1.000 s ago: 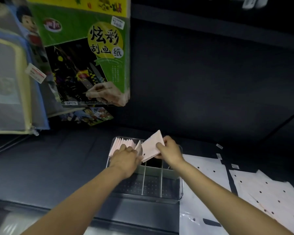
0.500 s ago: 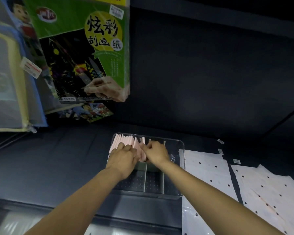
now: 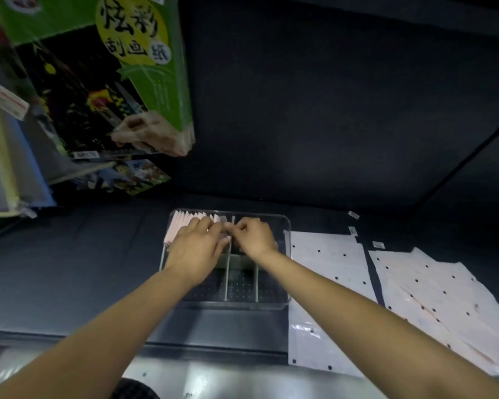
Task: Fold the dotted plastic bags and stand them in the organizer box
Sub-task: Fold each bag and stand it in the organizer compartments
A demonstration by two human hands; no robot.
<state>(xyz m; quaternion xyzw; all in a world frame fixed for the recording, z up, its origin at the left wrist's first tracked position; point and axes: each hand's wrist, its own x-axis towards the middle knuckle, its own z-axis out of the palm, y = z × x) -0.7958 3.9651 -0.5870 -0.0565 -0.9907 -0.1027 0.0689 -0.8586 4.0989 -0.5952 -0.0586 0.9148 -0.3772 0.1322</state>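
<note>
A clear organizer box (image 3: 284, 283) with upright dividers sits on the dark shelf. In its far left compartment stands a row of folded pink dotted bags (image 3: 182, 224). My left hand (image 3: 196, 249) rests on that row, fingers spread over the tops of the bags. My right hand (image 3: 252, 236) is over the far middle of the box, with its fingertips pinching the top edge of the last folded bag at the row's right end. Flat unfolded dotted bags (image 3: 329, 263) lie to the right of the box, and a second pile of dotted bags (image 3: 444, 306) lies further right.
A green scratch-paper pack (image 3: 107, 76) and zip folders (image 3: 3, 156) hang over the shelf's left side. Small white labels (image 3: 353, 215) lie on the shelf behind the flat bags. The shelf's front edge (image 3: 213, 341) runs below the box.
My right hand brought a folded bag down from above the box into the left compartment beside the row. My left hand stayed on the row. The camera moved closer.
</note>
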